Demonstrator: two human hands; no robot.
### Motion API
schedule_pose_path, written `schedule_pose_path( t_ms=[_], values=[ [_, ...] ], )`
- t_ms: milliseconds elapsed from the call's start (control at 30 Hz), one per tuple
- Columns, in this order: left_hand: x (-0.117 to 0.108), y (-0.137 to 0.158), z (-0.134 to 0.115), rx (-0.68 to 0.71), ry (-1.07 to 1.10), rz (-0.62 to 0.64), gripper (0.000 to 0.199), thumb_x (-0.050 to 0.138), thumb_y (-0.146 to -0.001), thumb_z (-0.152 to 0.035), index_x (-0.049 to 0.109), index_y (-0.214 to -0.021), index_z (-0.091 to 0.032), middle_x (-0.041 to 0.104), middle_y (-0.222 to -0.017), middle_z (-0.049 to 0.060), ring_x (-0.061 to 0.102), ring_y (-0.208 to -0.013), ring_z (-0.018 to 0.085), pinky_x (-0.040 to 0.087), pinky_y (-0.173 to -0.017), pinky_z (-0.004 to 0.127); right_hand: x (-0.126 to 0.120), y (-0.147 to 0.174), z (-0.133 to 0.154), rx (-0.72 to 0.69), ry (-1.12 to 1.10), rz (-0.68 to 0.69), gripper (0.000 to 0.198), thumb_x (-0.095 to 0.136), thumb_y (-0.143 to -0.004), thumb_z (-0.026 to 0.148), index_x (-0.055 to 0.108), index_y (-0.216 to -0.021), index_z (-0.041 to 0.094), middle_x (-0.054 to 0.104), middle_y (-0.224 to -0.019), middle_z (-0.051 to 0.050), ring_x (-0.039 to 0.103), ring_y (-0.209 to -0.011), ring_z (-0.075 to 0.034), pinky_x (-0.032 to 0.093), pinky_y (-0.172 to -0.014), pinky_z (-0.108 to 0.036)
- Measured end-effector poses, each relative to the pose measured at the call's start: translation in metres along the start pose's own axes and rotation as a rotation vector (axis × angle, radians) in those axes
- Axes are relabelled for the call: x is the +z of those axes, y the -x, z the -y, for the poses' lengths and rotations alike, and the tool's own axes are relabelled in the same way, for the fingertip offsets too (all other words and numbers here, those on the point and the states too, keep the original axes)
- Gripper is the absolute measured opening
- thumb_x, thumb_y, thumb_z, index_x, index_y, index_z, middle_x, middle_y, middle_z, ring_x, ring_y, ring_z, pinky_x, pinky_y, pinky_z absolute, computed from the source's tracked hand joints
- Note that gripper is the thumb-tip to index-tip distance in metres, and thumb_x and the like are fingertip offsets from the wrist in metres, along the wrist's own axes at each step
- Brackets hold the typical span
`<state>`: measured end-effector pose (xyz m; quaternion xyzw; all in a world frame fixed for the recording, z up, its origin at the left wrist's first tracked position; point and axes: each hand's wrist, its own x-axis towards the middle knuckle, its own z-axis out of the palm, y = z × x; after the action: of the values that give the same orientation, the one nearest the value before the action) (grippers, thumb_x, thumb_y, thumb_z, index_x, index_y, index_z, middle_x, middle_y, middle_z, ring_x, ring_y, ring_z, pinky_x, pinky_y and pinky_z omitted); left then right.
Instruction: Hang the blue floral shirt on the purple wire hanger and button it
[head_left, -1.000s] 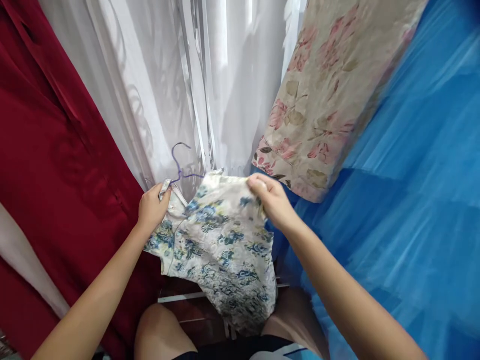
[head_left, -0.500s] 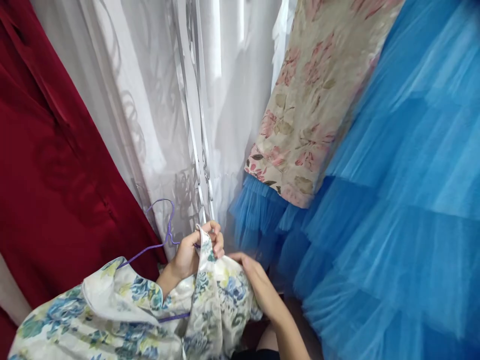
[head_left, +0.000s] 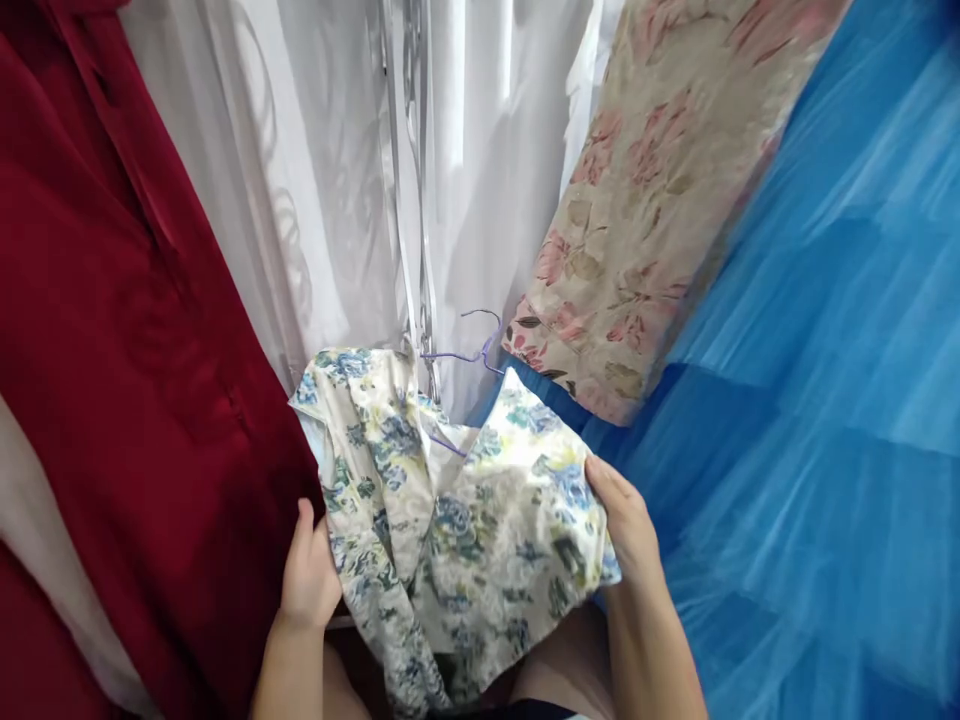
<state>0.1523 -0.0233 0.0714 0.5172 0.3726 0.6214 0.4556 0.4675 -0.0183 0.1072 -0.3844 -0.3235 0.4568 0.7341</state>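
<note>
A white blouse with a blue, green and yellow floral print [head_left: 517, 540] is on a thin purple hanger [head_left: 489, 345], its front facing me. The hanger's hook sticks up above the neckline. My left hand [head_left: 311, 575] is at the blouse's left side, thumb raised and fingers passing behind the fabric, so their tips are hidden. On the opposite side my right hand [head_left: 626, 515] grips the edge near the sleeve, thumb in front and fingers behind. The lower part of the blouse hangs over my lap.
A dark red garment [head_left: 172, 400] hangs at the left. White sheer fabric [head_left: 480, 180] and pale ribbons [head_left: 405, 200] hang in the middle. A beige garment with pink flowers [head_left: 630, 230] and a tiered blue tulle skirt [head_left: 810, 400] fill the right.
The blouse has swung upright and to the right, front toward me. My left hand has left the neckline for the left side; my right hand now grips the right edge.
</note>
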Motion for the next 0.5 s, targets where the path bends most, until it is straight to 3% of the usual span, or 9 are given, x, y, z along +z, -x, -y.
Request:
schedule_pose_path(
  t_ms=[100, 167, 233, 333, 500],
  values=[
    [-0.011, 0.023, 0.019, -0.173, 0.348, -0.3, 0.048, 0.064, -0.083, -0.052, 0.069, -0.117, -0.018, 0.073, -0.112, 0.011, 0.06, -0.121, 0.029, 0.045, -0.106, 0.044, 0.027, -0.025, 0.011, -0.017, -0.038, 0.108, 0.033, 0.082, -0.067, 0.044, 0.077, -0.088, 0.019, 0.077, -0.083, -0.006, 0.073, -0.08, -0.029, 0.058, -0.065, -0.033],
    [-0.009, 0.029, 0.027, -0.238, 0.368, -0.399, 0.058, 0.078, -0.074, -0.035, 0.062, -0.128, -0.023, 0.069, -0.123, 0.007, 0.053, -0.129, 0.028, 0.038, -0.112, 0.043, 0.039, -0.038, 0.017, -0.026, -0.046, 0.159, 0.029, 0.082, -0.066, 0.044, 0.077, -0.081, 0.02, 0.077, -0.078, -0.005, 0.073, -0.078, -0.029, 0.058, -0.062, -0.034],
    [-0.004, 0.03, 0.031, -0.25, 0.319, -0.425, 0.066, 0.081, -0.071, -0.03, 0.058, -0.132, -0.024, 0.067, -0.126, 0.007, 0.05, -0.132, 0.028, 0.035, -0.114, 0.043, 0.041, -0.046, 0.024, -0.03, -0.033, 0.184, 0.026, 0.082, -0.066, 0.043, 0.076, -0.078, 0.02, 0.076, -0.076, -0.005, 0.073, -0.076, -0.03, 0.057, -0.06, -0.034],
    [0.004, 0.033, 0.032, -0.262, 0.233, -0.349, 0.068, 0.084, -0.066, -0.034, 0.061, -0.128, -0.021, 0.069, -0.121, 0.009, 0.052, -0.129, 0.032, 0.037, -0.113, 0.045, 0.032, -0.053, 0.037, -0.008, 0.017, 0.234, 0.025, 0.082, -0.067, 0.04, 0.077, -0.081, 0.02, 0.076, -0.076, -0.006, 0.073, -0.074, -0.03, 0.055, -0.058, -0.034],
    [0.002, 0.051, 0.047, -0.328, 0.057, -0.085, 0.071, 0.089, -0.053, -0.039, 0.068, -0.117, -0.015, 0.07, -0.116, 0.015, 0.056, -0.122, 0.039, 0.037, -0.11, 0.054, 0.013, -0.059, 0.05, 0.063, 0.19, 0.314, 0.032, 0.078, -0.07, 0.045, 0.076, -0.087, 0.018, 0.075, -0.081, -0.011, 0.072, -0.079, -0.032, 0.054, -0.062, -0.037]
  ],
)
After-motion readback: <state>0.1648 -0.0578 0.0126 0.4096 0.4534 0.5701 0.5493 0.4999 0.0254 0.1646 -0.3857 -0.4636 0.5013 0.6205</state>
